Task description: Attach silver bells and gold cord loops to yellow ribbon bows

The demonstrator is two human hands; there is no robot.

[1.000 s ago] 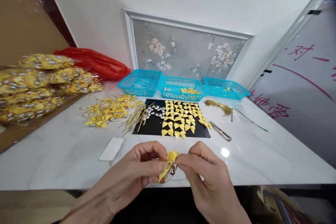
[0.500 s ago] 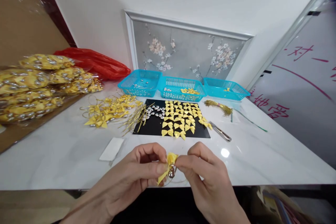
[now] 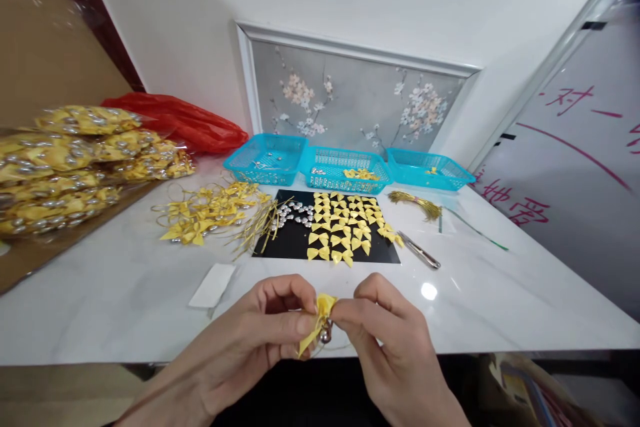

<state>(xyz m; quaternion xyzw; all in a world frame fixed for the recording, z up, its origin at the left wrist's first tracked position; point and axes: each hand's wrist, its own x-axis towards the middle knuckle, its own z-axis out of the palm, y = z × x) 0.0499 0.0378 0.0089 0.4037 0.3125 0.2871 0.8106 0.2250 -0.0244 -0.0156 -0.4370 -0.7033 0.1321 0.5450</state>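
Both hands meet over the table's near edge around a small yellow ribbon bow with a silver bell under it. My left hand pinches the bow from the left with thumb and fingers closed. My right hand pinches it from the right, fingers curled. A thin gold thread trails from the bow towards my right hand. Beyond the hands, a black mat carries rows of several yellow bows and a cluster of silver bells.
Three blue baskets stand along the wall. A pile of finished bows with gold threads lies left of the mat, bagged bows and a red bag farther left. Tweezers, a gold thread bundle and a white slip lie nearby.
Hardly anything has moved. Both hands have shifted slightly down and towards me with the bow still pinched between them.
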